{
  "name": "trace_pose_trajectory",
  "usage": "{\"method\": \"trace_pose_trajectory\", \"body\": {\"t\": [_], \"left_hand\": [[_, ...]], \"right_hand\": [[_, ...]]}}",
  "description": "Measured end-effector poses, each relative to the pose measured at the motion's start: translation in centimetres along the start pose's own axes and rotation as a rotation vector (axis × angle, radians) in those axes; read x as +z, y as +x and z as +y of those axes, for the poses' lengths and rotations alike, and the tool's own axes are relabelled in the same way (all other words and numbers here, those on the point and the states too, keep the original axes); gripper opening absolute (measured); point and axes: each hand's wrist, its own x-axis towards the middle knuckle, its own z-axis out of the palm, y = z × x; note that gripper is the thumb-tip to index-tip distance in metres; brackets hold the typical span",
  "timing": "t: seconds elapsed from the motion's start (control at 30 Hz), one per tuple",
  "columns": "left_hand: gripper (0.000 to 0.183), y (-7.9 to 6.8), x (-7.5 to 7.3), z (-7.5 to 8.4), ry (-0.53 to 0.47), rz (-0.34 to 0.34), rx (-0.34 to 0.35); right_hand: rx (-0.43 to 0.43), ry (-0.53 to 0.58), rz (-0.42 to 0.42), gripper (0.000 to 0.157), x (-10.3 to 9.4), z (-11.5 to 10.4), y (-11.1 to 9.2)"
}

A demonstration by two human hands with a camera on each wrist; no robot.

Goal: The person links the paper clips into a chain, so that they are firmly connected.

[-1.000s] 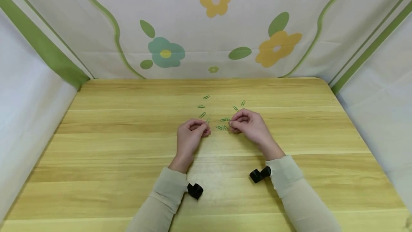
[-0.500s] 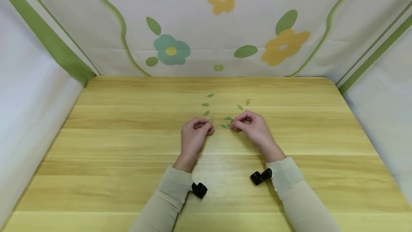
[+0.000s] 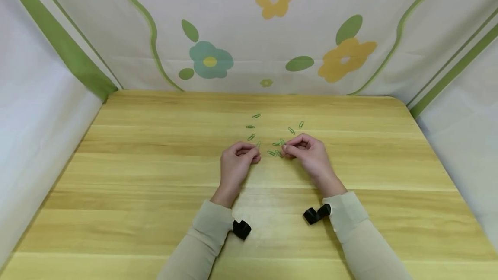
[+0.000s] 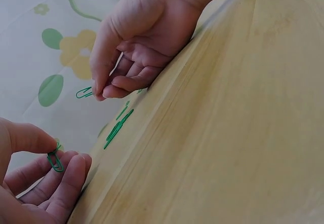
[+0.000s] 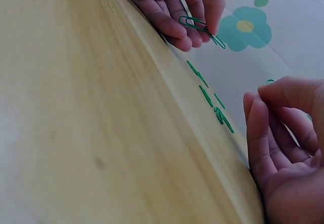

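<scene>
My left hand point(image 3: 237, 159) pinches a green paper clip point(image 4: 55, 161) between thumb and forefinger, just above the table. In the right wrist view two green wire loops stick out from its fingertips, seemingly two paper clips hooked together. Across a small gap, my right hand point(image 3: 309, 152) pinches another green paper clip point(image 4: 84, 92), whose loop points away from the fingers. Below and beside the right fingertips lie several loose green paper clips point(image 3: 271, 153). My right fingers hide part of that group in the head view.
More green paper clips lie farther back: a few at the left point(image 3: 250, 127) and two at the right point(image 3: 291, 131). The wooden table point(image 3: 136, 172) meets a flower-printed cloth point(image 3: 241, 25) at its back edge. Black wrist cameras point(image 3: 242, 230) sit at both cuffs.
My right hand has picked a paper clip from the loose group, and its loop now stands up from the fingertips. The left hand keeps its pinch. The head view has shifted slightly.
</scene>
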Motion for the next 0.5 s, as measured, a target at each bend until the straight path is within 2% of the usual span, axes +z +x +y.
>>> {"method": "trace_pose_trajectory", "body": {"t": [0.2,0.5], "left_hand": [[0.006,0.11,0.15,0.08,0.006,-0.01,0.009],[0.006,0.06,-0.03,-0.04,0.009,-0.014,0.006]], "right_hand": [[-0.025,0.027,0.031,0.01,-0.07,0.1,0.19],[-0.001,0.038,0.032,0.015,0.11,0.18,0.23]]}}
